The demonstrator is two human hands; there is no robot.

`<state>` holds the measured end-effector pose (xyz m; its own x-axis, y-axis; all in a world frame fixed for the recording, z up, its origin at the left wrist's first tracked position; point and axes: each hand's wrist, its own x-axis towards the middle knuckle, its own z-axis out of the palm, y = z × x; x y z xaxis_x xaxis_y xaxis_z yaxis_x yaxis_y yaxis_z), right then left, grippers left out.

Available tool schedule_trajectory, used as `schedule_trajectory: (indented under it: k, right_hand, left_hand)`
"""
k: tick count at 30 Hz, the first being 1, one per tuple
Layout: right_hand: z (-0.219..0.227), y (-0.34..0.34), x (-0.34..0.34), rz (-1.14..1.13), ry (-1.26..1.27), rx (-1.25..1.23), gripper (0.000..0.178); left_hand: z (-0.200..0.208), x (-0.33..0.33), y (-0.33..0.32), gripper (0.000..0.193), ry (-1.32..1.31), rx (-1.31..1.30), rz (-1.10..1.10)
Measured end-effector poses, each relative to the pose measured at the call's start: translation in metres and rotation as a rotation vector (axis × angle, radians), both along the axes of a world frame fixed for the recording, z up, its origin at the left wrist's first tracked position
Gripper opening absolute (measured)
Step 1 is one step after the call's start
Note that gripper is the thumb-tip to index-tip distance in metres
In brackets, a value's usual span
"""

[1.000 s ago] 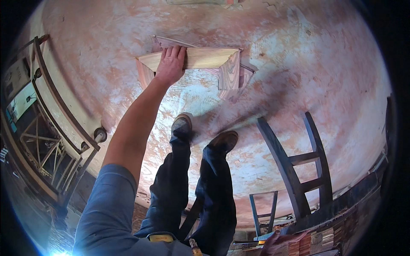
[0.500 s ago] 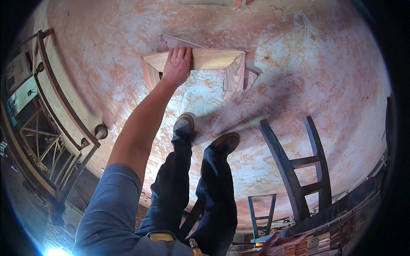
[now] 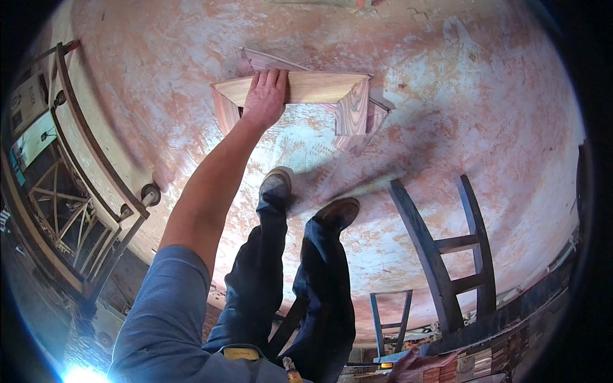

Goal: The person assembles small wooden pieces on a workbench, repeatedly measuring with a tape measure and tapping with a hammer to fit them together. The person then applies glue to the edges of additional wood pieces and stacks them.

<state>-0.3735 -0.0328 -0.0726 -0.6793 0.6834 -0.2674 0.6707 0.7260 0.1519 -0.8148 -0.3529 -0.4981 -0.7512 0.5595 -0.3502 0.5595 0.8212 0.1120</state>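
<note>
A three-sided wooden frame [image 3: 319, 88] stands on the floor ahead of my feet. Its long pale board runs across, with striped brown side pieces [image 3: 352, 110] angled off both ends. My left hand [image 3: 265, 99] grips the long board left of its middle, fingers over the face and the thumb hidden. Behind the frame shows a thin pinkish wooden piece [image 3: 271, 62], partly covered by it. Low at the right edge of my body, my right hand [image 3: 421, 365] is partly in view with fingers stretched out, beside a dark bench; nothing shows in it.
Dark wooden trestle legs [image 3: 440, 274] rise at the right, with a smaller trestle [image 3: 391, 322] beyond. A wheeled wooden frame [image 3: 105, 153] stands along the left. My shoes [image 3: 338, 214] are on the stained floor [image 3: 498, 127]. Stacked wood pieces [image 3: 495, 360] lie at lower right.
The wooden frame's right end looks shifted very slightly to the right in the picture. My left hand keeps its grip, and my right hand stays low at the right.
</note>
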Motion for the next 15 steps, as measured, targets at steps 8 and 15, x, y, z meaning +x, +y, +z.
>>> schedule_trajectory:
  k: [8, 15]
  right_hand:
    - [0.002, 0.001, 0.002, 0.002, 0.000, -0.008, 0.093]
    - [0.006, 0.000, 0.003, -0.005, 0.002, -0.012, 0.093]
  left_hand:
    - [-0.005, -0.004, -0.008, 0.073, 0.045, -0.013, -0.037]
    - [0.021, 0.020, 0.011, 0.086, 0.068, -0.006, 0.013]
